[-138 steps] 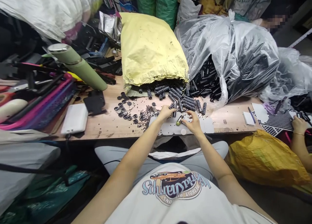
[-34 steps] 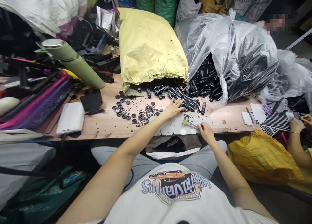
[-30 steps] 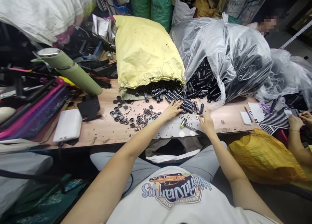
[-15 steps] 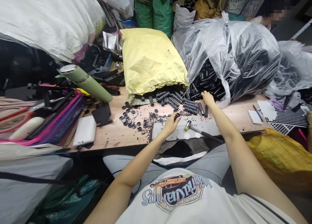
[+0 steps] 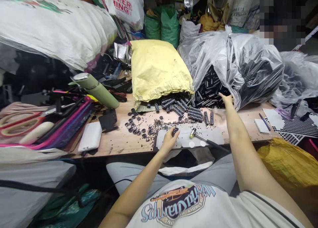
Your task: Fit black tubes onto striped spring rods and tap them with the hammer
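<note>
My left hand [image 5: 169, 140] is closed around a short black studded cylinder [image 5: 175, 131], just above the left part of a pale work mat [image 5: 185, 139]. My right hand [image 5: 226, 100] reaches to the mouth of a clear plastic bag [image 5: 218, 47], its fingers apart beside the bag's edge. Shiny black tubes [image 5: 210, 89] fill that opening, close to the fingertips. Between my hands, a small hammer [image 5: 198, 136] with a yellow-green face lies on the mat. More studded cylinders [image 5: 195, 114] spill from a yellow sack [image 5: 159, 69] in front of me.
Black round caps [image 5: 134, 127] and many tiny beads lie left of the mat. A green flask [image 5: 99, 92], a white box [image 5: 90, 135] and red-handled scissors [image 5: 22, 120] are further left. On the right are a notepad [image 5: 261, 125], a pen and a dotted sheet [image 5: 295, 123].
My right hand has shifted right along the bag's opening, and its fingers have spread. My left hand has drawn slightly left with the cylinder. The camera view has tilted up a little.
</note>
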`<state>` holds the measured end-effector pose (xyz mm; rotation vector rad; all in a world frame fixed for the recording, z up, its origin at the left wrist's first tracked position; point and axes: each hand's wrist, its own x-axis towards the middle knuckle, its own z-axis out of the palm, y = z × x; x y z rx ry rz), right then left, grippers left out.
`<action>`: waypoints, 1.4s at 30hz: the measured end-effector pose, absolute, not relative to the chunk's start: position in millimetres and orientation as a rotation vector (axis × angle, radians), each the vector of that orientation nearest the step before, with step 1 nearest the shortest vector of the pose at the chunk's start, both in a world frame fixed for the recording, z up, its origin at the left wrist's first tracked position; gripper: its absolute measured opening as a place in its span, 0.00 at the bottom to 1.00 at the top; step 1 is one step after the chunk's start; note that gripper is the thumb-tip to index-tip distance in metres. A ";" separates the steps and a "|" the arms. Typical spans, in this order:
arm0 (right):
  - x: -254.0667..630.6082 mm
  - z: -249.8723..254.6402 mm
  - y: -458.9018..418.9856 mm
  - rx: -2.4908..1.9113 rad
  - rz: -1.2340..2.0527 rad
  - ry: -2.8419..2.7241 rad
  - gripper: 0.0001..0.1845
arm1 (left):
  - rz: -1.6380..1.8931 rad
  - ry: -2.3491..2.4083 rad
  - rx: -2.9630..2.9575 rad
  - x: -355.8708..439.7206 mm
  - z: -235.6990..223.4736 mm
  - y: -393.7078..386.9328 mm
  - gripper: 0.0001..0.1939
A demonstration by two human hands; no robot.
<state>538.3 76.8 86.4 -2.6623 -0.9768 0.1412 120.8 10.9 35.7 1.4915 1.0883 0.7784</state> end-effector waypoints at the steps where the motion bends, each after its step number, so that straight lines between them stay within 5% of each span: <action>1: 534.6 85.8 85.1 -2.666 0.161 -0.950 0.42 | 0.804 1.125 1.541 115.8 35.9 10.3 0.14; 9: 444.6 43.4 112.6 -2.507 0.199 -1.315 0.18 | 0.827 1.151 1.524 114.2 37.5 12.7 0.16; 19: 390.0 48.4 34.2 -2.305 -0.304 -1.605 0.23 | 0.804 0.990 1.065 139.9 39.1 17.7 0.21; 28: 341.4 27.8 9.7 -1.874 0.031 -1.797 0.28 | 0.713 0.929 0.767 188.7 63.9 47.4 0.17; 36: 310.0 10.3 -13.9 -1.440 0.149 -2.213 0.26 | 0.520 0.988 0.632 196.6 35.1 58.6 0.16; 42: 304.7 10.8 -26.0 -1.492 0.283 -2.134 0.37 | 0.372 0.930 0.625 184.8 24.1 52.7 0.17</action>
